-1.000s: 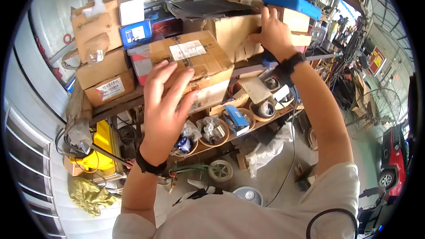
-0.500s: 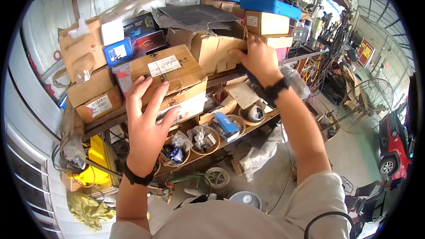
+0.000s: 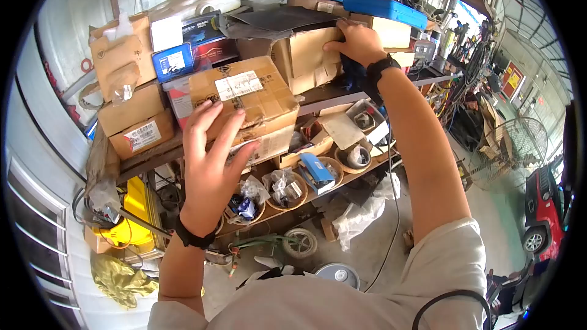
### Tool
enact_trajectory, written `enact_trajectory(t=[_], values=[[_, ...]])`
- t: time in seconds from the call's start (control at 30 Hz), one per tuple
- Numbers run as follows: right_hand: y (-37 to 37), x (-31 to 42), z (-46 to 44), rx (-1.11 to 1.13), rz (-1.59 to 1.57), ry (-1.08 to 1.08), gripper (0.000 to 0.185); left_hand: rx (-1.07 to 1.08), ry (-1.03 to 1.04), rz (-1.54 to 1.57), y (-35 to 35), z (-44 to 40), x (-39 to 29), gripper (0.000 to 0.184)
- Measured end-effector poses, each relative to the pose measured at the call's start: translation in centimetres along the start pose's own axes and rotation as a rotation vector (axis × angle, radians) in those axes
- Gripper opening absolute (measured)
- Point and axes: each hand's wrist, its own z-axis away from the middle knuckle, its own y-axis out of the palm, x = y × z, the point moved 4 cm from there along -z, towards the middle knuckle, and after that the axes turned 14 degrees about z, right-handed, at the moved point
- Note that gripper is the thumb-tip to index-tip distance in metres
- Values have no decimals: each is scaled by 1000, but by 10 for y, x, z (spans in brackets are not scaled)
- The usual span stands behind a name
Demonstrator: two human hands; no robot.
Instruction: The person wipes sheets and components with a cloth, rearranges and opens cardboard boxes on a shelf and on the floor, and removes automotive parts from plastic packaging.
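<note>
My left hand [image 3: 214,156] is spread, its fingertips at the front upper edge of a taped cardboard box [image 3: 272,95] with a white label. My right hand [image 3: 361,46] grips the right front corner of a second cardboard box [image 3: 315,55], thumb on its front face and fingers over the edge. Grey-black sheets [image 3: 281,19] lie across the top of that second box. Below my right wrist, something dark blue [image 3: 353,74] sits on the shelf, partly hidden. Both boxes stand side by side on the shelf.
More cartons [image 3: 131,119] stack at the left, beside a blue box [image 3: 173,61]. Blue tool cases [image 3: 385,11] lie at the back right. On the lower shelf are round baskets of bagged parts [image 3: 285,189] and a blue-and-white box [image 3: 317,173]. A cable [image 3: 391,232] hangs at the right.
My right hand and the second box have moved back on the shelf, baring more shelf in front and the dark blue thing. My left hand stays at the taped box. The view has shifted slightly.
</note>
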Motion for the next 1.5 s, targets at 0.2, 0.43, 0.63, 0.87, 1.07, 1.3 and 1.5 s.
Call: enact_trajectory(t=[0.2,0.43,0.63,0.87,1.07,1.3,1.5], values=[[-10,-6,-7,23,-97,-37,82,-13,45,-14,-1,3,0,48],[11,-21,-34,340,-363,16,88,-9,17,-8,2,2,-3,49],[10,-28,-32,348,-311,42,93,-9,-13,6,2,-4,-1,50],[11,-27,-3,104,-163,5,87,-33,22,-11,3,0,-2,50],[25,-60,-40,204,-324,171,74,-32,8,-16,4,1,-2,51],[54,-45,-96,520,51,148,44,-18,1,-3,4,2,-2,53],[55,-28,-108,512,193,46,40,-1,-7,-11,3,0,0,52]])
